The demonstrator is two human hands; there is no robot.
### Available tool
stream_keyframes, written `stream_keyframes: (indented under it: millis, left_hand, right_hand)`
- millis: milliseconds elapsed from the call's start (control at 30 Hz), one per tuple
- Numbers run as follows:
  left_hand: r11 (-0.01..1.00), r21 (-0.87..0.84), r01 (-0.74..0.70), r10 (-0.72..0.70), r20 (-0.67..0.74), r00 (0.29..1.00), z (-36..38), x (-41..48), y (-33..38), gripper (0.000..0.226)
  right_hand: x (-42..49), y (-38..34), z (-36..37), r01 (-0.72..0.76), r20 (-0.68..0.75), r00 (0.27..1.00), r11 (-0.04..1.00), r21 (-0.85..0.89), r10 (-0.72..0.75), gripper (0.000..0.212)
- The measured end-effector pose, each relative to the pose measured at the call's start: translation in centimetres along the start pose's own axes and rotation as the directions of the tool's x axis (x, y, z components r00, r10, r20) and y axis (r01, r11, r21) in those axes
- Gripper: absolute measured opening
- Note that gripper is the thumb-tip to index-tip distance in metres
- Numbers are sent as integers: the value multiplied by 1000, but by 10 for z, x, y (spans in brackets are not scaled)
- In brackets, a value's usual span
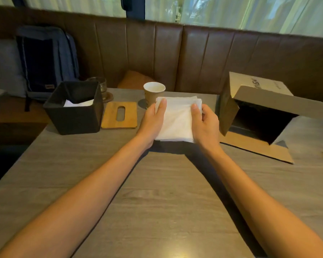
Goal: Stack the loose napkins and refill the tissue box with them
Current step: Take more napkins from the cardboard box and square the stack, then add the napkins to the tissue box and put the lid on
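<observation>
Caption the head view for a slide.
Left hand and right hand grip a napkin stack beside the open tissue box and the wooden lid.

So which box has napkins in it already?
The black box on the left: white napkins show in its open top. The cardboard box lies on its side.

Not much to read here. The cardboard box (pixel 263 90) has dark print on its top panel, upside down and partly cut off, too blurry to make out. The backpack (pixel 45 58) patch is illegible too.
</observation>
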State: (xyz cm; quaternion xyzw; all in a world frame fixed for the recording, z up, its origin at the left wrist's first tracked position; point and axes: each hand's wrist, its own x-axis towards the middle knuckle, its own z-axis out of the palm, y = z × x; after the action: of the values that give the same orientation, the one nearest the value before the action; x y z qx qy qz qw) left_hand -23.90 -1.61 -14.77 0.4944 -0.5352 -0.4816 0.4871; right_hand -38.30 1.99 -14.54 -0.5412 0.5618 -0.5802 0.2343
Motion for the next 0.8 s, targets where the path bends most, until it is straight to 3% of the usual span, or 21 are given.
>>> stream_keyframes:
  millis: [200, 367, 500, 567, 700, 800]
  left_hand:
    - [997, 54, -56, 64, -150, 987, -29, 20, 41, 25]
    - [985, 153, 79, -50, -186, 981, -72, 30, 93, 47]
    - [960, 200, 196, -144, -249, 958, -120, 29, 132, 42]
    - [943, 224, 245, -157, -349, 924, -144, 24, 148, 41]
    - [933, 103, 345, -260, -469, 844, -189, 11, 157, 34]
    - [921, -82, 381, -375, -446, 812, -212, -6, 151, 31]
  right_hand:
    - [35, -32, 27, -33, 87, 995, 997, -69, 39, 22]
    - [67, -90, 57, -145, 215, 964, 987, -69, 157, 30]
    - [93, -145, 84, -178, 314, 925, 974, -142, 215, 31]
    - [105, -171, 99, -188, 431, 868, 967, -173, 246, 32]
    - [120, -202, 133, -156, 698, 654, 955, -254, 292, 29]
    - [127, -213, 165, 5, 744, 611, 938, -346, 271, 32]
